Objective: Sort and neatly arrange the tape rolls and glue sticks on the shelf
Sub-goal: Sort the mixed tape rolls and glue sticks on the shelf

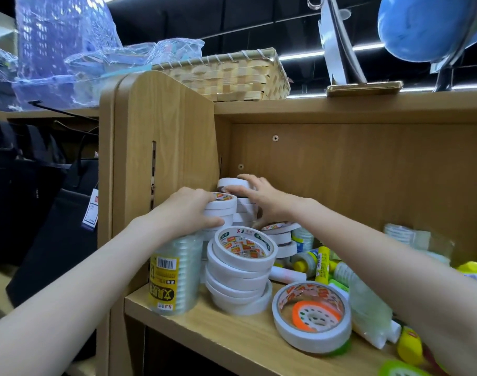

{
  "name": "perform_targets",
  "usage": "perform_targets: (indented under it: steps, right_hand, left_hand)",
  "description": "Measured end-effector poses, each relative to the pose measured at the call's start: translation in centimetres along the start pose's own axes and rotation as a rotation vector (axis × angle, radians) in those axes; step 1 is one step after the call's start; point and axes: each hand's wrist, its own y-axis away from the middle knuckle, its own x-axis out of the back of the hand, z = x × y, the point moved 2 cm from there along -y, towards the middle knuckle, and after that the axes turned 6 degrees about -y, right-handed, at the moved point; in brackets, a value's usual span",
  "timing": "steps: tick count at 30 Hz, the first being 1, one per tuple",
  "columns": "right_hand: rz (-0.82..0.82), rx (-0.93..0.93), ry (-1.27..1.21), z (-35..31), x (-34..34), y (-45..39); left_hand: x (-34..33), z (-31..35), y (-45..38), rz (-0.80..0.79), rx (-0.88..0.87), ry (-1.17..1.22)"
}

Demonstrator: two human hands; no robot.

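Back corner stacks: two piles of white tape rolls stand in the shelf's back left corner, a nearer pile (220, 210) and a taller one (238, 196) behind it; the count in each is hidden by the hands.
Left hand: the left hand (188, 210) curls round the nearer pile, thumb across its front.
Right hand: the right hand (259, 198) grips the top roll of the taller pile, fingers over its rim.
Front stack: about five white rolls (240, 270), leaning, just in front of the held piles.
Third short stack: about three white rolls (282, 238) to the right.
Sleeve of clear tape: one wrapped tube (175, 275) with a yellow label, standing at the shelf's left front.
Loose roll: one wide white roll (312, 316) lying flat, an orange-and-white small roll (316, 313) inside it.
Glue sticks: several yellow-capped sticks (322, 264) jumbled at the right; number unclear.
Shelf: wooden board (232, 335) carrying everything.
Above: one woven basket (232, 74) on top; contents not visible.
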Motion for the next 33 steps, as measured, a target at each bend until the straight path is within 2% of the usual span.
perform_targets:
  steps: [5,10,13,15,17,18,20,23,28,33]
  right_hand:
    - [0.158,0.011,-0.166,0.3,3.6,2.5]
    - [0.013,-0.066,-0.257,-1.1,4.0,5.2]
    - [0.074,-0.059,-0.600,-3.4,4.6,6.9]
    - [-0.061,-0.035,-0.731,-5.2,4.3,8.3]
    - [-0.186,-0.021,-0.605,-6.3,3.4,9.4]
    - [-0.194,-0.009,-0.498,-6.5,2.9,9.6]
    - [-0.176,0.037,-0.313,-6.7,2.1,9.7]
    - [-0.091,0.147,-0.162,-6.9,1.0,10.3]
    - [-0.067,0.036,-0.282,-7.6,-0.5,11.7]
    - [0.003,0.060,-0.349,-8.6,-0.8,11.6]
  left_hand:
    - [0.2,-0.3,0.7,-0.002,-0.012,0.103]
    - [2.3,-1.0,3.7,0.136,0.009,0.203]
    - [2.9,-1.4,6.7,0.167,-0.007,0.250]
    - [2.4,-1.5,8.3,0.137,-0.017,0.251]
    - [1.4,-1.3,9.4,0.109,-0.015,0.219]
    - [0.9,-1.1,9.7,0.098,-0.006,0.213]
    - [0.0,-0.9,10.0,0.078,0.021,0.198]
    - [-1.2,-0.7,10.3,0.075,0.070,0.204]
    - [-2.0,-0.3,10.5,0.161,0.076,0.256]
    - [-2.4,-0.2,10.4,0.204,0.068,0.282]
